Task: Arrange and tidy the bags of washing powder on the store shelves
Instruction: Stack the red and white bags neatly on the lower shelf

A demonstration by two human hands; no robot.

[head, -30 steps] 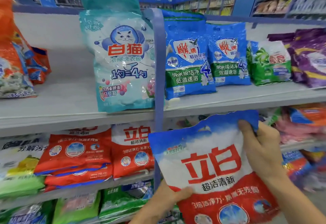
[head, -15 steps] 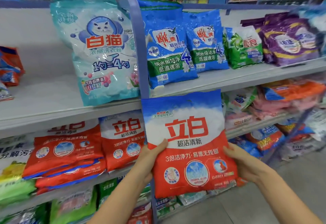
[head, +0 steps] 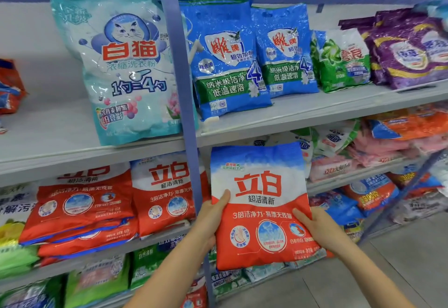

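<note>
as left hand [head: 210, 219], right hand [head: 318, 228] grip it, red bag [head: 263, 201] upright (label-out)

held bag [head: 261, 210]: red base, white band, blue top
cat bag [head: 121, 70]: pale teal, blue cat, red letters
twin bags [head: 225, 65]: blue, green band
shelf post [head: 180, 70]: blue

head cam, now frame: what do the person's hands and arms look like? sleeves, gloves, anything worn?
No gloves or visible rings on the left hand or the right hand. The left forearm and right forearm are uncovered, with no sleeve, watch or band in the frame. Upper arms are out of view.
</note>
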